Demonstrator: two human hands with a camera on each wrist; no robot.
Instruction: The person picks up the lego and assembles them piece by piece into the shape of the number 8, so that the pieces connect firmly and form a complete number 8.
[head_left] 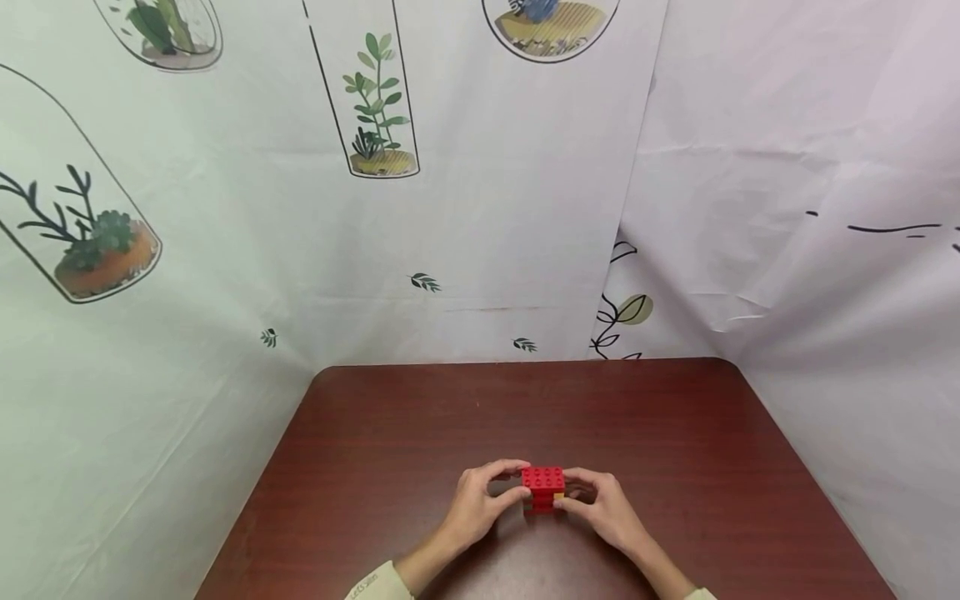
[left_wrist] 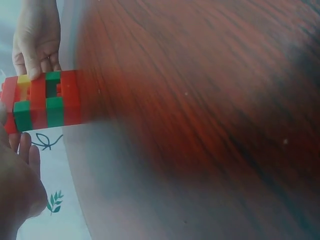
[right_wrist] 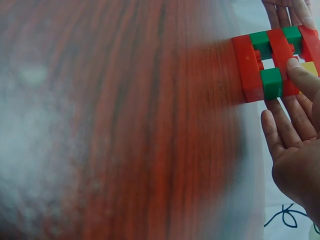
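A stack of toy building bricks (head_left: 543, 481) stands on the table between my two hands, its studded red top facing up. Red layers alternate with layers of smaller bricks; in the left wrist view a green brick (left_wrist: 55, 111) and a yellow brick (left_wrist: 24, 79) show between them. My left hand (head_left: 475, 500) holds the upper left side with thumb and fingers. From the right, my right hand (head_left: 606, 507) grips the stack, its thumb near the yellow brick. The right wrist view shows gaps beside the green brick (right_wrist: 271, 83) in the lower layer.
The brown wooden table (head_left: 420, 425) has rounded far corners. White printed cloth (head_left: 480, 250) with plant drawings hangs behind it and along both sides.
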